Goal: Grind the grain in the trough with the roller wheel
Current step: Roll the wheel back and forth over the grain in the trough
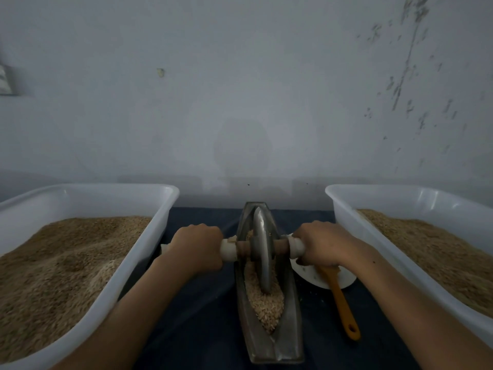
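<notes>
A narrow boat-shaped metal trough [290, 340] lies lengthwise in front of me on a dark cloth. Pale grain [266, 303] fills its near half. A grey metal roller wheel [262, 252] stands upright in the trough, its lower edge in the grain. An axle with white handles runs through the wheel. My left hand [196, 248] grips the left handle [229, 249]. My right hand [321, 243] grips the right handle [296, 247]. Both fists are curled round the handles, level with each other.
A white plastic tub [144, 263] of brown grain stands at the left, another white tub [346, 222] of grain at the right. A white dish [344, 279] with an orange-handled brush [344, 305] lies right of the trough. A pale wall rises close behind.
</notes>
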Demonstrator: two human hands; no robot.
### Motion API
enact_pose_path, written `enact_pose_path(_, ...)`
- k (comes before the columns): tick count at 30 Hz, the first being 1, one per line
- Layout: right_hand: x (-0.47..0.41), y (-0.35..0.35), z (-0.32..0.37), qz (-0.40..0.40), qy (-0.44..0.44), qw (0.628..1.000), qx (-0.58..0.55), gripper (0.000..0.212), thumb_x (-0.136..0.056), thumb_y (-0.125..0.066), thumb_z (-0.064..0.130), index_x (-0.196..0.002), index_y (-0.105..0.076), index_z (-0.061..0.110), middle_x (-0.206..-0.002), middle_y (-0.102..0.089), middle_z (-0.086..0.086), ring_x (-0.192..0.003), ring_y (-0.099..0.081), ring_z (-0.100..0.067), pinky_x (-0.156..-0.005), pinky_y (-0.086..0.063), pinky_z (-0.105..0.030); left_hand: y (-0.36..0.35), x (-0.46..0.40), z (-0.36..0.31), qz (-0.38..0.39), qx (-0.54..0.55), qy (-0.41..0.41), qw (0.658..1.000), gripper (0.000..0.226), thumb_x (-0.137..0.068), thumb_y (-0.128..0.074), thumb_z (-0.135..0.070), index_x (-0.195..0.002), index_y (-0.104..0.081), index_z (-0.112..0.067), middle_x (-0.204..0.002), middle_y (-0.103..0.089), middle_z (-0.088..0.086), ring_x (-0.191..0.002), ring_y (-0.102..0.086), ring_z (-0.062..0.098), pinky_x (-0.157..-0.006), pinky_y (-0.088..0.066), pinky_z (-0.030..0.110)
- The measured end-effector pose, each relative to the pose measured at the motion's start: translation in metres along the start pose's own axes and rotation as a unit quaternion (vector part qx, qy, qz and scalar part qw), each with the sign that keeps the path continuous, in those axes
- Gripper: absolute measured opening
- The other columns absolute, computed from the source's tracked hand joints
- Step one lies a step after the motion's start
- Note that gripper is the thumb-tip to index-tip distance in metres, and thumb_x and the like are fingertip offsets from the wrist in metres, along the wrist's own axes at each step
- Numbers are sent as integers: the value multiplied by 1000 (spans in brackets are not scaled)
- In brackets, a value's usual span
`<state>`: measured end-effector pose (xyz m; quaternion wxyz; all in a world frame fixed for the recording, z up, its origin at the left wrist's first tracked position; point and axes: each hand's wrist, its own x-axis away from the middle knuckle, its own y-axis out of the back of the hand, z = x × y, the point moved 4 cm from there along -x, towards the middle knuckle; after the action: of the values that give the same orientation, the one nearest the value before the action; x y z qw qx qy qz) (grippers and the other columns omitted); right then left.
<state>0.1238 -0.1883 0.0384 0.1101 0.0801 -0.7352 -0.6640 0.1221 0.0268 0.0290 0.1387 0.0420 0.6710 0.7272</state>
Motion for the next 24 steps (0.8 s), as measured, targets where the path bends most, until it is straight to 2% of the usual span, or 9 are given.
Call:
enact_pose_path(3, 0, 0, 0, -78, -1, 997, -5, 8, -89, -58, 30, -91, -62, 24, -89, -64, 3, -81, -61, -16, -68, -44, -29, 1, 0, -2, -62, -14, 12, 998, 20, -84, -60, -35, -99, -57, -24, -96, -63, -3, -87, -60, 16, -73, -46, 28)
enact_pose_path(6, 0, 0, 2, -129, 2, 992, -3, 9, -91, -52, 29, -88, -59, 25, -89, -64, 3, -81, -60, -17, -68, -44, -30, -1, 0, -2, -93, -7, 22, 995, 18, -85, -58, -36, -99, -56, -25, -96, -63, -4, -87, -60, 16, -73, -44, 28)
enact_pose_path(9, 0, 2, 4, -120, 9, 993, 16, 7, -90, -54, 30, -84, -56, 26, -86, -61, 4, -79, -59, -17, -64, -39, -29, -5, 0, 1, -64, 6, 21, 998, 20, -84, -60, -35, -100, -57, -24, -96, -64, -4, -88, -61, 15, -75, -45, 28)
enact_pose_path(11, 0, 4, 4, -78, 17, 996, 29, 5, -87, -60, 31, -87, -57, 27, -87, -60, 4, -79, -57, -16, -64, -39, -29, -7, -1, 3, -29, 16, 15, 999, 21, -81, -62, -34, -99, -58, -23, -96, -64, -3, -87, -61, 15, -74, -46, 27)
enact_pose_path(14, 1, 5, 3, -4, 17, 999, 31, 24, -83, -67, 33, -103, -63, 23, -95, -65, 1, -84, -60, -17, -67, -44, -29, -7, -1, 4, 7, 24, -6, 1000, 21, -79, -63, -33, -96, -58, -22, -95, -64, -3, -84, -59, 14, -70, -44, 25)
enact_pose_path(17, 1, 4, 1, 16, 10, 1000, 25, 30, -82, -69, 33, -109, -64, 22, -99, -66, 0, -88, -63, -17, -73, -50, -30, -4, 0, 4, 15, 29, -22, 999, 21, -78, -64, -33, -96, -60, -22, -88, -62, -5, -79, -57, 13, -69, -44, 25)
enact_pose_path(19, -1, 2, 1, 6, 8, 1000, 21, 25, -83, -67, 32, -106, -64, 23, -95, -66, 1, -85, -62, -16, -71, -50, -30, -4, 0, 3, 4, 27, -20, 999, 22, -79, -63, -34, -97, -61, -22, -87, -63, -5, -80, -60, 13, -70, -46, 26)
enact_pose_path(22, -2, 1, 1, -65, 10, 998, 26, 6, -86, -59, 29, -89, -61, 25, -84, -62, 4, -77, -59, -15, -57, -37, -26, -4, 0, 2, -37, 12, -5, 999, 21, -80, -61, -35, -97, -61, -23, -91, -65, -4, -83, -62, 15, -71, -47, 27)
enact_pose_path(24, -3, 0, 1, -114, 9, 993, 26, 6, -88, -55, 30, -83, -57, 26, -84, -61, 5, -78, -59, -17, -58, -35, -28, -4, -1, 2, -65, 8, 5, 998, 21, -81, -60, -36, -98, -59, -25, -94, -65, -4, -85, -61, 16, -72, -46, 28)
